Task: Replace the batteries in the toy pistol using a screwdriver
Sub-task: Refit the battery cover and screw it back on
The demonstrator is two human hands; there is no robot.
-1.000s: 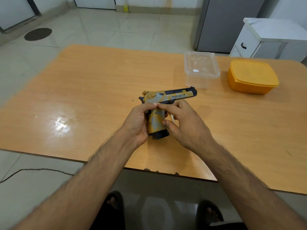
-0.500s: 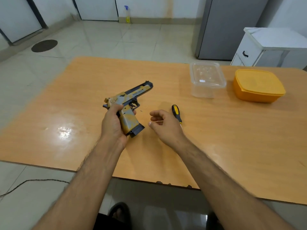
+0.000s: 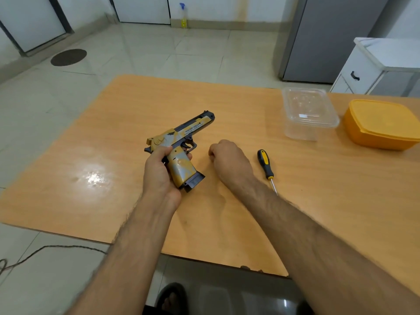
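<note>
a: nearest risk?
b: left hand (image 3: 159, 176) grips the toy pistol (image 3: 179, 151) by its butt, raised off the counter (image 3: 113, 155); a loose grip could drop it.
a: further out?
b: right hand (image 3: 229, 160) curled, holding nothing. screwdriver (image 3: 265, 164) lies just beside; could roll if knocked.

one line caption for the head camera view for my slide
Left hand grips the toy pistol over the table; right hand curled beside the screwdriver.
</note>
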